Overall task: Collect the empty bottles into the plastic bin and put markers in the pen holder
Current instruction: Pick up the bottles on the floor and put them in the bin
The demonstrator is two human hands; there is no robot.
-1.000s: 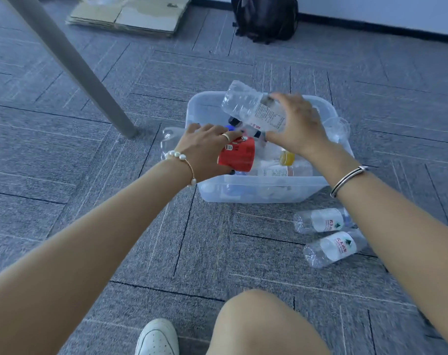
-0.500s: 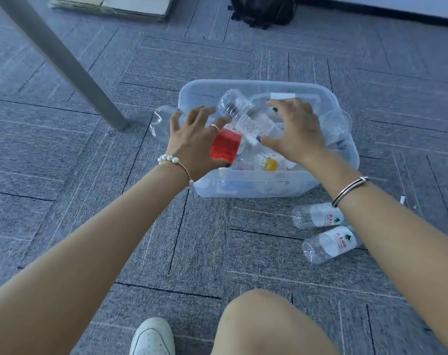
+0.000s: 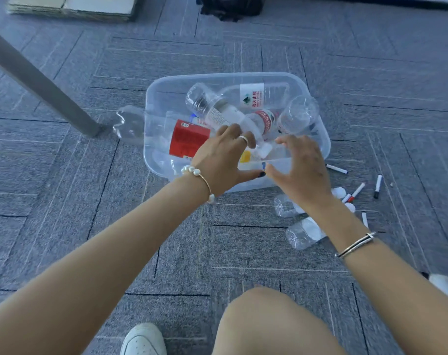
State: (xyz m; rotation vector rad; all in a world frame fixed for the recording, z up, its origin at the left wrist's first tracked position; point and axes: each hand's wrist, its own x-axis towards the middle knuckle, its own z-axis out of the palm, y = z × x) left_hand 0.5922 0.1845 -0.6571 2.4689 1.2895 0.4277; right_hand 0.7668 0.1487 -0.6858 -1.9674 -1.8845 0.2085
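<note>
bin (image 3: 315, 103) mid-frame holds several bottles | two bottles (image 3: 301, 233) and markers (image 3: 356, 192) on floor at right | pen holder unseen | left hand (image 3: 221, 160), right hand (image 3: 302, 166) loose, empty

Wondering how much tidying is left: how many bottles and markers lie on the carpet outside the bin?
Bottles: 3
Markers: 4 plainly seen
Total: 7, perhaps one more marker hidden beside the right arm.

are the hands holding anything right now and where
Nothing is held. The left hand lies with straight fingers on the bottles in the plastic bin; the right hand hovers over its near rim, fingers spread and loosely bent.
</note>
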